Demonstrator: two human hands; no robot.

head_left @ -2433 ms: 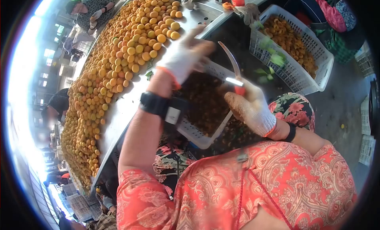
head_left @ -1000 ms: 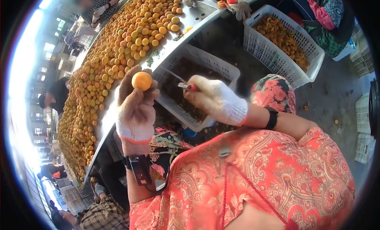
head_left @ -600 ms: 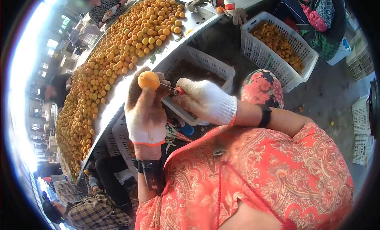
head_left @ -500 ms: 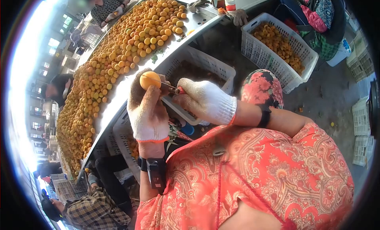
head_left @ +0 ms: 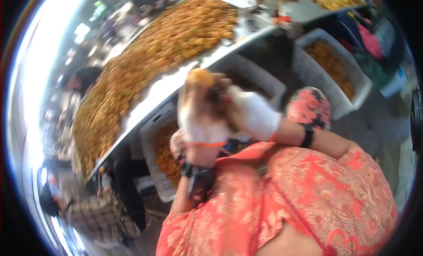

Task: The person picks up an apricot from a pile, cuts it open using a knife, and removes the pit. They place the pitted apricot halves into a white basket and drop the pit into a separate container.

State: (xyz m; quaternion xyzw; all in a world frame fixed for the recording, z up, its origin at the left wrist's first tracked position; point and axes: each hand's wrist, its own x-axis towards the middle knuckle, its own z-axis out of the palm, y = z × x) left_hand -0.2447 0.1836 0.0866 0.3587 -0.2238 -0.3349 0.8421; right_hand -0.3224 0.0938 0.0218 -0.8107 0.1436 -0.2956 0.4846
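Observation:
My left hand (head_left: pixel 202 106), in a stained white glove, is closed around an orange fruit (head_left: pixel 201 77) that shows at its top. Close against it, on the right, is my right hand (head_left: pixel 249 108), also gloved, with its fingers curled and smeared by motion. Whatever the right hand holds is too blurred to make out. Both hands are in front of my body, beside the edge of a metal table (head_left: pixel 154 90). A large heap of orange fruit (head_left: pixel 158 48) lies on that table.
Below the table edge, a white crate (head_left: pixel 165 192) holds orange pieces, and another crate (head_left: pixel 273 84) stands behind my hands. A third crate (head_left: pixel 352 101) with orange pieces is at the right. One person in a checked shirt (head_left: pixel 99 214) sits at lower left; others are around the table.
The whole view has shifted and blurred, with table and crates now further right. The fruit sits lower in my left hand, and my hands are closer together. The red-handled tool is no longer distinguishable.

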